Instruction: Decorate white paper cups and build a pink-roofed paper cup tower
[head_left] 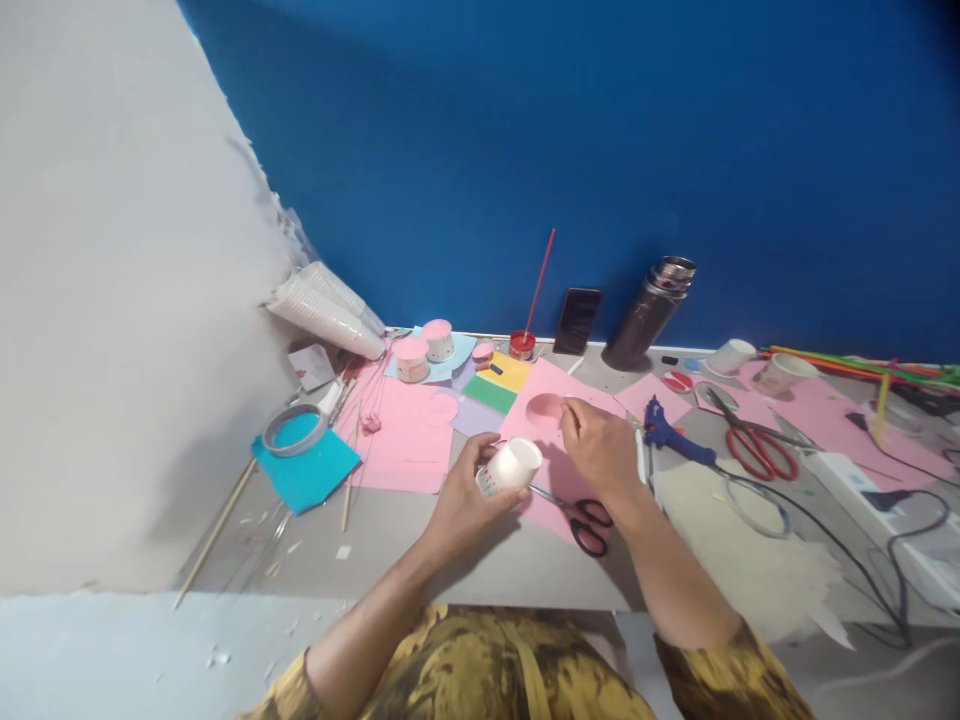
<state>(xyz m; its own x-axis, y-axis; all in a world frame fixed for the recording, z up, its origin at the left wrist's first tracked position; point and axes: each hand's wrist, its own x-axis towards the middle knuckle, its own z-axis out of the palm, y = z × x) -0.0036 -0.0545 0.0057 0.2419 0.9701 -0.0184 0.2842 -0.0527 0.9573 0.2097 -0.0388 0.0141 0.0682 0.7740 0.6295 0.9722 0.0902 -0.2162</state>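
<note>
My left hand (pixel 480 485) is wrapped round a white paper cup (pixel 516 464) with small coloured marks near its rim; the cup is tilted, its closed base facing up. My right hand (pixel 600 445) is closed in a pinch at the edge of a round pink paper disc (pixel 544 409), above a pink sheet (pixel 555 458). Between my hands, scissors with black handles (pixel 589 527) lie on the table. Two cups topped with pink discs, a nearer cup (pixel 412 360) and a farther cup (pixel 438 341), stand at the back on light blue paper.
A blue glue gun (pixel 675 432), red-handled scissors (pixel 759 450) and a white power strip (pixel 885 510) with cables lie right. A dark flask (pixel 649 315) and a phone (pixel 578 320) lean at the blue wall. Stacked cups (pixel 330 310) and a tape roll (pixel 295 430) are left.
</note>
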